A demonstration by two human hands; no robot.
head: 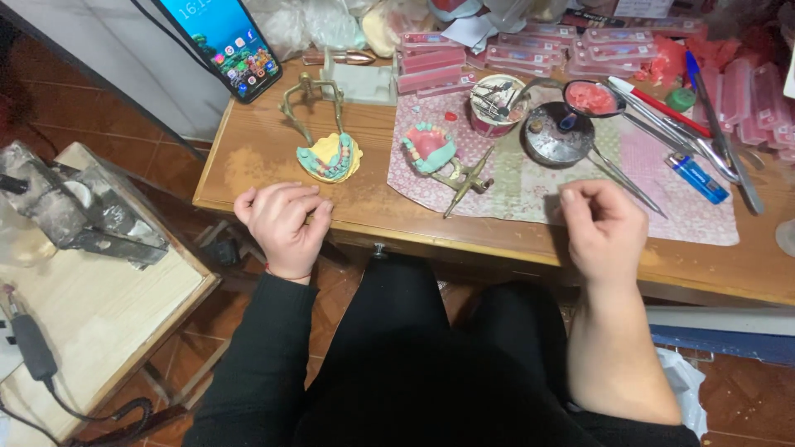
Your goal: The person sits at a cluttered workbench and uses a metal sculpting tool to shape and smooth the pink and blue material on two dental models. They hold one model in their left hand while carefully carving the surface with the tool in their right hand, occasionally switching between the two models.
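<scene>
Our left hand (283, 222) rests curled and empty at the counter (248, 157) edge, just below the yellow dental model (330, 157); our right hand (603, 228) is loosely closed, holding nothing visible. A careless sweep could knock the pink denture model (431, 147) off its patterned mat (530, 186).

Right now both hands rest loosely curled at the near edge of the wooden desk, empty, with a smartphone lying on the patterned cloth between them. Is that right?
One detail is off. In the head view the smartphone leans at the desk's far left corner, off the patterned cloth. The left hand and right hand do rest curled and apparently empty at the near edge of the wooden desk.
</scene>
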